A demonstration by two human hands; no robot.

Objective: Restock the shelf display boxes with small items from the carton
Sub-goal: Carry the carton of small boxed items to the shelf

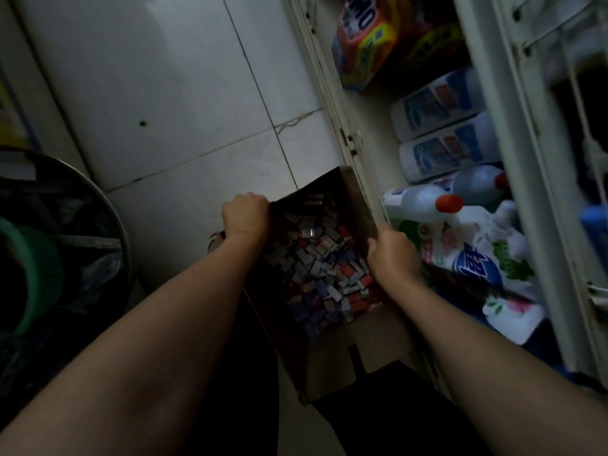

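Note:
A brown cardboard carton (332, 353) sits low in front of me over the tiled floor, open at the top. It is filled with several small red, blue and white packets (325, 274). My left hand (245, 213) grips the carton's far left rim, fingers curled over the edge. My right hand (391, 255) grips the right wall of the carton, next to the shelf. No shelf display boxes are in view.
A white metal shelf unit (358, 153) stands on the right, holding detergent bags (371, 37), white bottles (441, 103), red-capped bottles (424, 200) and a floral bag (477, 258). A round dark bin (49, 258) with plastic bags sits at left. White floor tiles (164, 110) lie ahead.

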